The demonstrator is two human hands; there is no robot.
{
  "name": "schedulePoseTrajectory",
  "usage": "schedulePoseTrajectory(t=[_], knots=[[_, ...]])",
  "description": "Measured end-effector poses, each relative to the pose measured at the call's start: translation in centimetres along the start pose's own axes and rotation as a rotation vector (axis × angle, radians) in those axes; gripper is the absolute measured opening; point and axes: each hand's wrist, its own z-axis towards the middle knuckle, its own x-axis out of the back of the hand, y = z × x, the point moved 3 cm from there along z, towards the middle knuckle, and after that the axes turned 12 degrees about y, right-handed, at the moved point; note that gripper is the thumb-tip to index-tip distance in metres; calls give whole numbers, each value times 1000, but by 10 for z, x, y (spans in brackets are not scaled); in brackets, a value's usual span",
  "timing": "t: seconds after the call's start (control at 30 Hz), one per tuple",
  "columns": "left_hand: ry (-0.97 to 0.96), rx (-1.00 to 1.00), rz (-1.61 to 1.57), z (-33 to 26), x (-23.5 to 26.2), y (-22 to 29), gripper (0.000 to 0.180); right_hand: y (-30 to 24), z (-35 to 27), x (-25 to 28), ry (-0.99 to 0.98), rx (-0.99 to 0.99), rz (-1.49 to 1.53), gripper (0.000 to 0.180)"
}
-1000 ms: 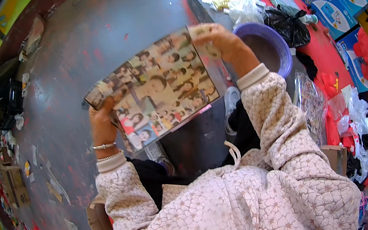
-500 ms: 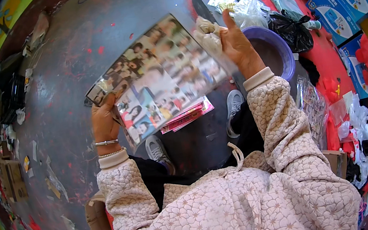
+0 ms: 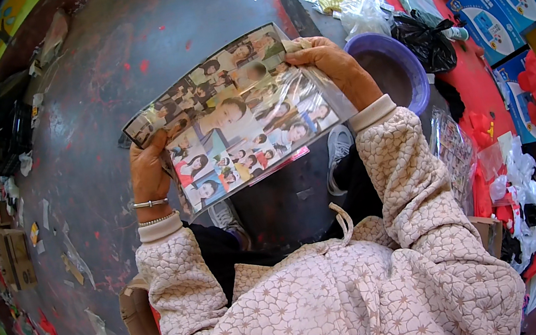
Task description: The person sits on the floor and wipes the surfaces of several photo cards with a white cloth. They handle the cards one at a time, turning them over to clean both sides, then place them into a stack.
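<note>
Photo-collage sheet (image 3: 226, 132) in a clear sleeve (image 3: 336, 96), held up over the floor (image 3: 94, 176), in front of the lap, tilted, right end farther than left. Pink printed matter (image 3: 296, 155) shows past its near edge; purple bucket (image 3: 418, 73) to the right.

Handling, by judgement: light, thin, springy rather than rigid; would bow if held at one end. Glare suggests slick plastic, easily creased or smudged. Best hold: opposite edges, thumbs flat, face left clear.

Left hand (image 3: 151, 173): pinching the left edge, thumb on top, fingers hidden beneath; wrist nearly straight, forearm rising from the near side. Right hand (image 3: 338, 70): at the far right corner, arm reaching farther, fingers bent leftward; seems to grip there, but cannot tell how firmly or whether its palm holds anything else.
</note>
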Motion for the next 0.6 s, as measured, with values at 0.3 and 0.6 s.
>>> schedulePoseTrajectory(t=[0.3, 0.6], knots=[[41, -204, 54, -3, -6, 1, 23, -8, 9, 16, -4, 19, 414, 22], [286, -332, -147, -5, -10, 18, 21, -10, 5, 11, -431, 199, 342, 60]])
